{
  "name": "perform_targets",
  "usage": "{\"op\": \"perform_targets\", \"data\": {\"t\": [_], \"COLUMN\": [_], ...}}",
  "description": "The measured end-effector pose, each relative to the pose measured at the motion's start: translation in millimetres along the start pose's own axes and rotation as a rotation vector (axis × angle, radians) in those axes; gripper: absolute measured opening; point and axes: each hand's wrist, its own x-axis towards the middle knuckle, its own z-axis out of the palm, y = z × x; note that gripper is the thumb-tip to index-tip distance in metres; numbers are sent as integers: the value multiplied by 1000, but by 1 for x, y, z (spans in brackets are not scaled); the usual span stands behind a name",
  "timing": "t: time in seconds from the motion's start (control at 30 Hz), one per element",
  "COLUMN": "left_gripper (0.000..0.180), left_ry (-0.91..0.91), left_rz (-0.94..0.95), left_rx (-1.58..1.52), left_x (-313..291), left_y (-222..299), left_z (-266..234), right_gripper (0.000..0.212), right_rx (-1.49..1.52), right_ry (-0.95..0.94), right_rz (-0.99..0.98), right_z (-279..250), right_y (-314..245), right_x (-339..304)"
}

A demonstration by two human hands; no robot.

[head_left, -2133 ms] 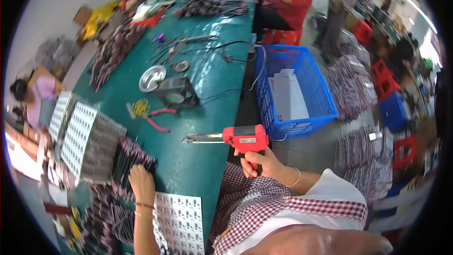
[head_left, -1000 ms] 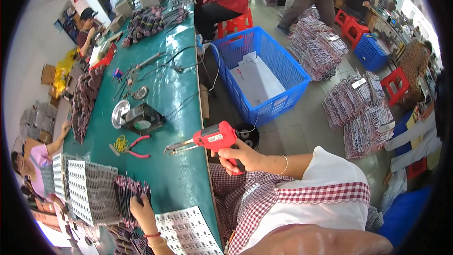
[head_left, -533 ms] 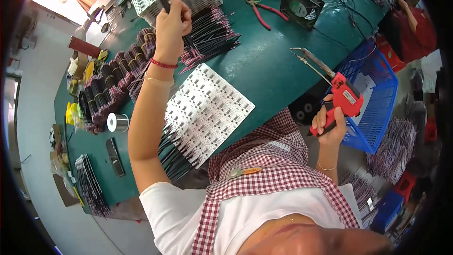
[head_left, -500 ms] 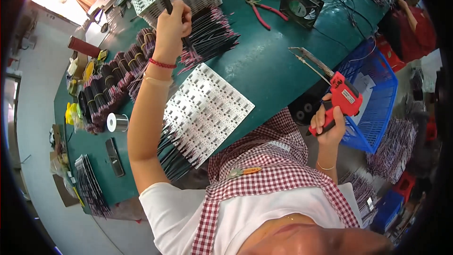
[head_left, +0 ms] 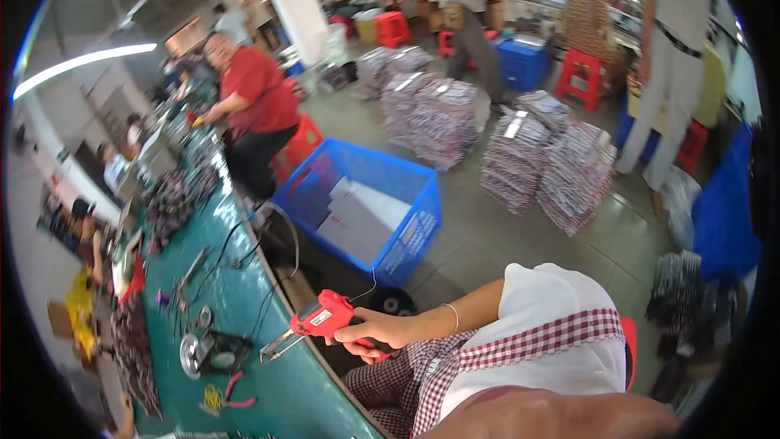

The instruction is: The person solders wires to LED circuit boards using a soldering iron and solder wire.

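The right hand [head_left: 375, 331] clamps one red soldering gun [head_left: 318, 321] by its grip, tip over the green workbench [head_left: 244, 309] edge. The left hand is out of view. Beyond, one blue plastic crate [head_left: 382, 211] sits on the floor; farther off stand three red stools [head_left: 581, 73].

Half a second ago we looked down on our left hand raised among the wire bundles; now it is out of view. We face down the green workbench [head_left: 244, 333] instead, and our right hand [head_left: 375, 332] holds the red soldering gun [head_left: 313, 327] lower, over the bench edge.
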Motion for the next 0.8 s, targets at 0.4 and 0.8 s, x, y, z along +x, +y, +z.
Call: {"op": "perform_targets", "data": {"t": [0.4, 0.8], "left_gripper": [21, 12], "left_ry": [-49, 414], "left_rz": [-353, -323], "left_rx": [-1026, -1453], "left_x": [8, 41], "left_y": [-48, -74], "left_z": [-50, -72], "right_gripper": [35, 39], "right_rx": [12, 32], "right_ry": [124, 88], "right_rz": [13, 114], "right_z": [19, 22], "right_y": [13, 23], "right_x": [-9, 16]}}
